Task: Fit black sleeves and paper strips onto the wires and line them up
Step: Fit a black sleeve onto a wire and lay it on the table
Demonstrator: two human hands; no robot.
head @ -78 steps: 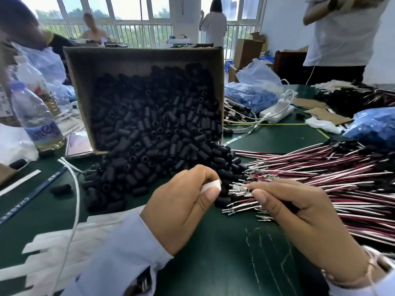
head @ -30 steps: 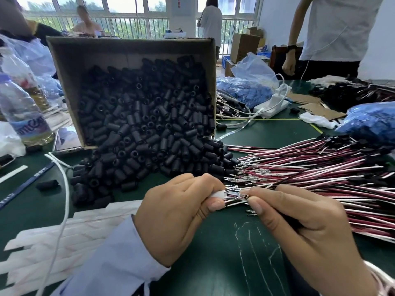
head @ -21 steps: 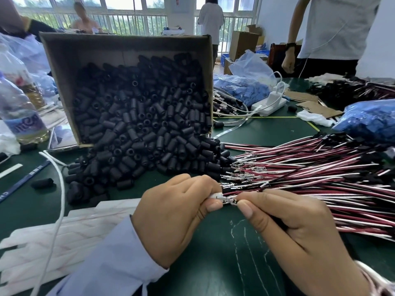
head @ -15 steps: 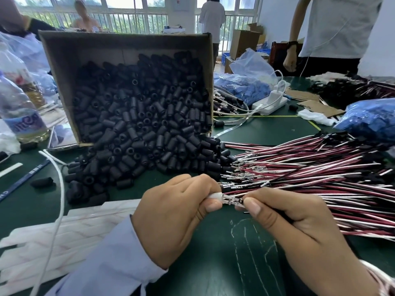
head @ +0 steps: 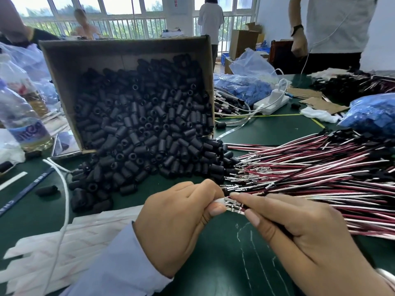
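Pinching a small white paper strip (head: 220,200) in the curled fingers (head: 214,210) of the left hand (head: 177,223), low over the green counter (head: 267,129), right at the metal tips of the held wire (head: 236,207) gripped between thumb and forefinger of the right hand (head: 303,238). Fanned out to the right, a heap of red, white and black wires (head: 320,178). Behind the hands, black sleeves (head: 145,133) spilling from a tipped cardboard box (head: 64,67) onto the counter, with flat spare strips (head: 64,242) stacked at near left.
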